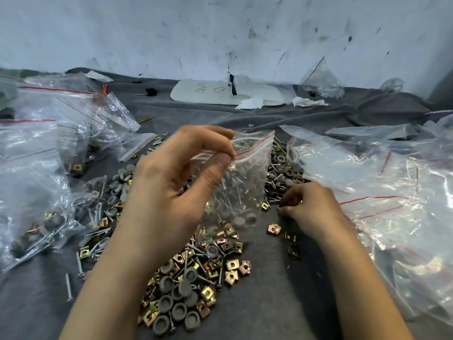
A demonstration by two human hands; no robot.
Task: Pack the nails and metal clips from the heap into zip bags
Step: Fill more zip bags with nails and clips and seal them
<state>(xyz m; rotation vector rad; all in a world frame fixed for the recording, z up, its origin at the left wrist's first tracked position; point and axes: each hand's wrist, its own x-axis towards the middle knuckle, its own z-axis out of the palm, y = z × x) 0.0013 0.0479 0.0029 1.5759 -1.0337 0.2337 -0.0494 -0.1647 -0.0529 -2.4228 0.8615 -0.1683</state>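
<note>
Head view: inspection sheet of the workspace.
Surface: wrinkled dark grey cloth.
Job's things: clear zip bag with red seal line, part filled, held up; heap of nails, brass-coloured square clips and grey round caps; filled clear bags at left; pile of clear bags at right.
Clutter: crumpled white tissues; flat white board with handwriting.
Grippers: left hand pinches the zip bag's mouth; right hand fingers curled at the heap's edge, contents unclear.
Cables: nothing seen.
Surroundings: scuffed white wall.

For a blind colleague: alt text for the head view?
A left hand pinches the red-striped mouth of a clear plastic zip bag holding nails; the curled right hand touches a heap of gold metal clips.
</note>
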